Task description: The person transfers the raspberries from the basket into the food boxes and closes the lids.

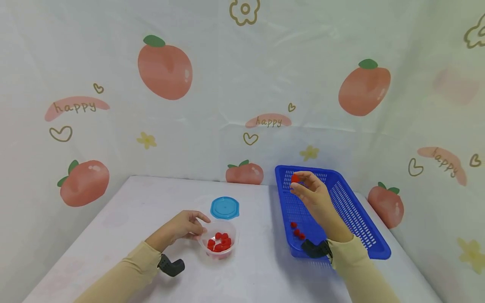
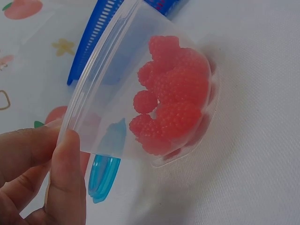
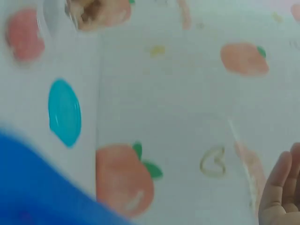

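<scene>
My left hand (image 1: 185, 225) pinches the rim of a clear plastic tub (image 2: 112, 89) between thumb and fingers. Several red raspberries (image 2: 180, 89) lie heaped on the tub's bottom. Raised over the blue plastic basket (image 1: 363, 223), my right hand (image 1: 312, 193) holds a single raspberry (image 1: 295, 178) between thumb and fingertips. Inside the basket, near its front left corner, lie a few more raspberries (image 1: 297, 232). Only part of the right hand (image 3: 281, 192) shows at the edge of the right wrist view, and its raspberry is out of sight there.
A round blue lid (image 1: 225, 208) lies flat on the white table (image 1: 257, 269), just behind the tub. The basket stands at the table's right side. A fruit-printed cloth (image 1: 265, 75) hangs behind the table and along its sides.
</scene>
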`<action>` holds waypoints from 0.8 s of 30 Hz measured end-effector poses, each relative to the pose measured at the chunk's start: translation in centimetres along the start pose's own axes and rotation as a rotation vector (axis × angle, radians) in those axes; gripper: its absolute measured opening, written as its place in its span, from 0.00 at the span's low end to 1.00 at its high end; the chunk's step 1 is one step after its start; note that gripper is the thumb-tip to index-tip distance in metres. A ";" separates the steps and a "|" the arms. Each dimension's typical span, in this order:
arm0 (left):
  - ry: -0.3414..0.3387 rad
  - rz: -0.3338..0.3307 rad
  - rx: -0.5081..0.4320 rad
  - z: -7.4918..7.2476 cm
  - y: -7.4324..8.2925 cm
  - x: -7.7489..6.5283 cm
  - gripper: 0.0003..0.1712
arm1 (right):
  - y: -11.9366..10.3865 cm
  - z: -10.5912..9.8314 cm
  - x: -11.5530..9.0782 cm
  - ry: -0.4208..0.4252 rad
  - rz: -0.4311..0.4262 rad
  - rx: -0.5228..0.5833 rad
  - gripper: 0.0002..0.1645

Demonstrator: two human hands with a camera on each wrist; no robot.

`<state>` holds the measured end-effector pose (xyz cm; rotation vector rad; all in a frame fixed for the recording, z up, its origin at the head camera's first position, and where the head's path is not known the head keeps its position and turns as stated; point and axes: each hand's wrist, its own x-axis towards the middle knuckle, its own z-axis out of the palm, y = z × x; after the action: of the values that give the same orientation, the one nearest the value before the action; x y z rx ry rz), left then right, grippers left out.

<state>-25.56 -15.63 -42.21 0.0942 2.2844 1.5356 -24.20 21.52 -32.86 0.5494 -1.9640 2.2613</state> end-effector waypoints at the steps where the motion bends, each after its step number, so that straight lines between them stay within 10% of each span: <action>1: 0.002 -0.001 0.001 0.0 0.0 0.0 0.17 | 0.0 0.5 -0.2 -0.003 -0.006 0.009 0.14; 12: 0.009 0.000 0.009 0.1 0.0 0.0 0.17 | 2.3 5.8 -2.2 -0.076 -0.023 0.057 0.15; 24: 0.003 0.008 0.013 0.0 -0.2 0.1 0.17 | 7.4 9.9 -3.3 -0.142 0.155 -0.066 0.22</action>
<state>-25.61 -15.66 -42.46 0.1050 2.2994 1.5260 -21.36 11.21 -39.87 0.5851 -2.2127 2.2932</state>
